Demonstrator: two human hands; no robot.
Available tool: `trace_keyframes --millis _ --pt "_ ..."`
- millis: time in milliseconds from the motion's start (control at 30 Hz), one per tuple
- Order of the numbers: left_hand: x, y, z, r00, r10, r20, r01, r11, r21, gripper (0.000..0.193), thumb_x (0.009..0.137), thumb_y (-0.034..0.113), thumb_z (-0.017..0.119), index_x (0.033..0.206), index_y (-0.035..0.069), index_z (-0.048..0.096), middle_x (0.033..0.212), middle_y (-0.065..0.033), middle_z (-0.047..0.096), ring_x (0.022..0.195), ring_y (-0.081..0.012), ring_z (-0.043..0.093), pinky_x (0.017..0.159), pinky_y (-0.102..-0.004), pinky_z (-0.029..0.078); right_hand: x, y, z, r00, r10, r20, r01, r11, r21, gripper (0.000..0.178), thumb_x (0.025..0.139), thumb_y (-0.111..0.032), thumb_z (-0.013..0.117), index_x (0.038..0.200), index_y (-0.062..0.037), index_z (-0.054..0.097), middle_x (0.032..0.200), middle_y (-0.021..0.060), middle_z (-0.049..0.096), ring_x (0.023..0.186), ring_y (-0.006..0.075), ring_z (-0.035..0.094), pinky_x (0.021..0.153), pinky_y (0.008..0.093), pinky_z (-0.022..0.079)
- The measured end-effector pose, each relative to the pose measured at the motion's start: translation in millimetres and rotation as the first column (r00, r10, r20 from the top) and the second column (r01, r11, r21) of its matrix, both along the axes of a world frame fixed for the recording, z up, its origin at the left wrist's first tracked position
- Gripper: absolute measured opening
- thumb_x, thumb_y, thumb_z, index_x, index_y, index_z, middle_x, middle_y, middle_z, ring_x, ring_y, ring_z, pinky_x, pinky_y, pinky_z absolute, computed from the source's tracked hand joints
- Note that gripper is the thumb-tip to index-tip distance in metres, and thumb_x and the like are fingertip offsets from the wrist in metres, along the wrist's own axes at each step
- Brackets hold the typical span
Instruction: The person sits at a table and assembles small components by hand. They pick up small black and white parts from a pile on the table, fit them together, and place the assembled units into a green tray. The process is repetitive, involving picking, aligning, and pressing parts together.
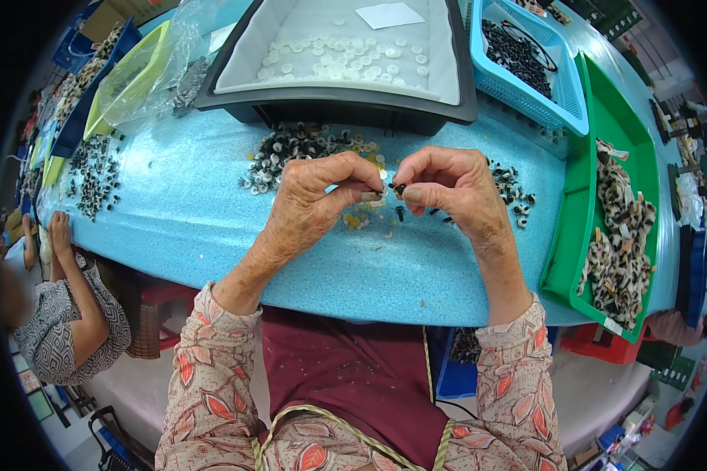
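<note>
My left hand (316,192) and my right hand (465,192) meet fingertip to fingertip above the blue table. A small black plastic piece (400,189) is pinched between the thumb and forefinger of my right hand. The left thumb and forefinger are pressed together; whatever they pinch is too small and covered to name. Behind the left hand lies a pile of small black-and-white round parts (271,157). Yellow and white discs (357,217) are scattered under the fingers. More black-and-white parts (518,196) lie just past the right hand.
A black tray (338,98) with white discs stands at the back. To the right are a light-blue basket (569,110) of black pieces and a green tray (562,235) of spotted plush pieces. At left sit a yellow-green bin (94,118), loose parts (94,177) and another person (71,322).
</note>
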State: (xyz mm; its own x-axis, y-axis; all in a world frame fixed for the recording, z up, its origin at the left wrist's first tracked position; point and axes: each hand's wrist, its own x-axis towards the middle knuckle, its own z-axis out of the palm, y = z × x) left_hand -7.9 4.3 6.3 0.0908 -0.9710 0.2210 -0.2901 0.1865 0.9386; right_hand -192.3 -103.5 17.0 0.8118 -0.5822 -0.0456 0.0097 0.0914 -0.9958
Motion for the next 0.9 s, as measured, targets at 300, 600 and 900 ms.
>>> trace_keyframes --millis 300,600,900 --pt "-1 0 -1 0.984 0.039 0.173 -0.024 0.996 -0.087 0.011 0.077 -0.005 0.065 0.084 0.002 0.067 0.079 -0.0044 0.068 0.076 -0.0125 0.066 0.070 -0.0248 0.054 1 0 -3 1.000 -0.006 -0.002 0.006 1.000 -0.014 0.014 0.075 -0.005 0.072 0.088 -0.0011 0.068 0.073 0.0040 0.065 0.062 0.0085 0.061 0.058 0.0203 0.051" --pt "-4 1 -4 0.993 0.045 0.114 -0.035 0.996 -0.086 0.009 0.075 -0.001 0.068 0.084 0.001 0.066 0.078 -0.0060 0.068 0.075 -0.0144 0.067 0.069 -0.0272 0.053 3 2 -3 0.998 0.024 -0.064 -0.025 1.000 -0.015 0.014 0.076 0.000 0.069 0.090 0.0005 0.067 0.071 0.0034 0.065 0.061 0.0075 0.060 0.057 0.0207 0.050" --pt "-2 -5 -9 0.891 0.077 -0.448 0.006 0.984 0.180 0.033 0.075 0.004 0.075 0.100 0.001 0.055 0.081 -0.0084 0.067 0.074 -0.0131 0.066 0.069 -0.0222 0.054 10 9 -14 0.998 0.025 0.049 -0.015 0.980 -0.197 0.022 0.078 0.001 0.067 0.099 -0.0049 0.070 0.079 0.0025 0.067 0.067 0.0067 0.059 0.059 0.0205 0.049"
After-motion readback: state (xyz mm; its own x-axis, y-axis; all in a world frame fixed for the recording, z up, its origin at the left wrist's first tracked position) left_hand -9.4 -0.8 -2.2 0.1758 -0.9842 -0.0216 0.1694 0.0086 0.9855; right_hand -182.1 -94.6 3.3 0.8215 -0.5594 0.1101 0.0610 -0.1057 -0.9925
